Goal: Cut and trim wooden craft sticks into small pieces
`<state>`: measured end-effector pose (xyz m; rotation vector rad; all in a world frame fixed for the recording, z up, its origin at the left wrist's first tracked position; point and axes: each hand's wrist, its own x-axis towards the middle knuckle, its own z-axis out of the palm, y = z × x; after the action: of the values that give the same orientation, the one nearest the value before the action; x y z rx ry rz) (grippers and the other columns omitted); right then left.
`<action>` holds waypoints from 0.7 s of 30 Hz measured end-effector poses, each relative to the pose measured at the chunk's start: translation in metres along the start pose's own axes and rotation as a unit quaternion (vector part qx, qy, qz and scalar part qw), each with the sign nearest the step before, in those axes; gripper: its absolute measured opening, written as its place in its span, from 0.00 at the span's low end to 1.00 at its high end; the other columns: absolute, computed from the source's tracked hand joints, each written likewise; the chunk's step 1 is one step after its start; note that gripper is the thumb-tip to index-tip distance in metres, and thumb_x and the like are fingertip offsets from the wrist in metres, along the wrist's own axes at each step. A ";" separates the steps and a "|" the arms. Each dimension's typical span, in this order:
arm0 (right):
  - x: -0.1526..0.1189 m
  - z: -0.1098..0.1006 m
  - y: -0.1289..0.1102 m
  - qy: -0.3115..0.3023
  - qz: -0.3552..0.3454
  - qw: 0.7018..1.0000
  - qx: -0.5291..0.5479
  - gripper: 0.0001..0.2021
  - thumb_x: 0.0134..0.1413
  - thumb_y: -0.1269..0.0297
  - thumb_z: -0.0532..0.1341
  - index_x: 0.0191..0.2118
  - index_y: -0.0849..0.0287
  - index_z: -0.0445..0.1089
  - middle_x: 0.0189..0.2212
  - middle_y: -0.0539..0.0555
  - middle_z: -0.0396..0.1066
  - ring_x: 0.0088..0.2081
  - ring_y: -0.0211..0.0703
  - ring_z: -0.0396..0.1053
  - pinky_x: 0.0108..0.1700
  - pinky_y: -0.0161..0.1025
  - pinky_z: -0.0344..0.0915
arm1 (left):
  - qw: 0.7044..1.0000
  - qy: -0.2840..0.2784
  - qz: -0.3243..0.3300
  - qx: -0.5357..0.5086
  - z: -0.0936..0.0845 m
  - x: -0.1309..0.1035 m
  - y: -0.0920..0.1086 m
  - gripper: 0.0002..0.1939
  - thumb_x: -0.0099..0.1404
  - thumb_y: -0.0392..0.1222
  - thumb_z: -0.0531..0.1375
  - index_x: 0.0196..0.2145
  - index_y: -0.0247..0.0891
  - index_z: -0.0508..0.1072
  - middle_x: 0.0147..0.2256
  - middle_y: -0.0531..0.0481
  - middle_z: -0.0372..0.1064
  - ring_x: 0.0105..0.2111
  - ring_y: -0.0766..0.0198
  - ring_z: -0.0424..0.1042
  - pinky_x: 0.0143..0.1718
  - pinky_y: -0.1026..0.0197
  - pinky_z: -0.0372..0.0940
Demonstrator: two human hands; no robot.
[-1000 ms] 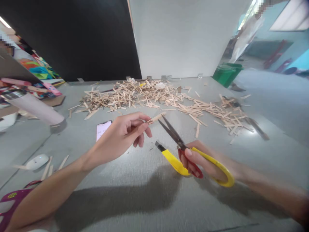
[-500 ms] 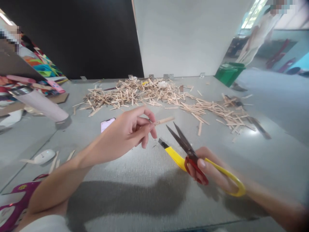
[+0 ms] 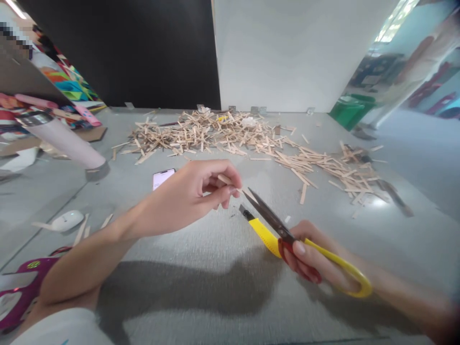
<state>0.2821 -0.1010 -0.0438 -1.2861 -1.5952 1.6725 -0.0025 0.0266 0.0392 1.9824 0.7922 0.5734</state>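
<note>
My left hand [image 3: 201, 196] pinches a flat wooden stick [image 3: 225, 180] between thumb and fingers, above the grey table. The stick's other end pokes out past the fingertips toward the scissor tips. My right hand [image 3: 312, 249] is wrapped round the handles of a pair of scissors [image 3: 271, 218], one red and one yellow. Their dark blades stand slightly apart, with the tips at the stick's end; whether they touch it I cannot tell. A yellow utility knife [image 3: 264, 235] lies on the table just below the blades.
A pile of wooden sticks [image 3: 201, 132] spreads across the back and right. Behind it rise a black panel [image 3: 143, 52] and a white panel [image 3: 280, 52]. Leftward are a phone [image 3: 162, 178], a pale bottle [image 3: 68, 143] and a white mouse [image 3: 67, 221]. A green bin [image 3: 352, 112] stands far right.
The stick has turned in my left fingers, and less of it shows past the fingertips. The scissor blades have come closer together and up against the left fingertips. The view has shifted slightly.
</note>
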 end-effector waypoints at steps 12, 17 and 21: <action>0.004 -0.001 0.010 0.034 0.037 0.999 0.009 0.39 0.63 0.20 0.56 0.28 0.56 0.67 0.15 0.45 0.58 0.15 0.32 0.54 0.18 0.32 0.51 | 0.998 -0.030 0.010 0.046 0.000 -0.001 -0.003 0.05 0.82 0.41 0.55 0.47 0.42 0.72 0.39 0.50 0.79 0.32 0.65 0.78 0.32 0.63 0.69; 0.008 -0.006 0.007 0.007 0.043 0.999 -0.006 0.39 0.64 0.22 0.57 0.23 0.57 0.65 0.13 0.45 0.57 0.14 0.31 0.53 0.17 0.30 0.49 | 0.994 -0.052 0.026 0.092 0.002 0.002 -0.005 0.06 0.83 0.39 0.51 0.49 0.42 0.68 0.36 0.51 0.76 0.32 0.64 0.74 0.34 0.62 0.67; 0.012 -0.008 0.004 -0.013 0.049 0.998 -0.021 0.39 0.63 0.21 0.58 0.22 0.56 0.62 0.13 0.45 0.56 0.13 0.30 0.52 0.16 0.30 0.46 | 0.990 -0.072 0.037 0.114 0.002 0.003 -0.006 0.06 0.82 0.39 0.52 0.50 0.43 0.68 0.34 0.53 0.74 0.32 0.63 0.74 0.36 0.61 0.66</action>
<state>0.2850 -0.0877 -0.0503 -1.3893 -1.6128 1.7302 -0.0009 0.0300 0.0334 2.2436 0.7237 0.3896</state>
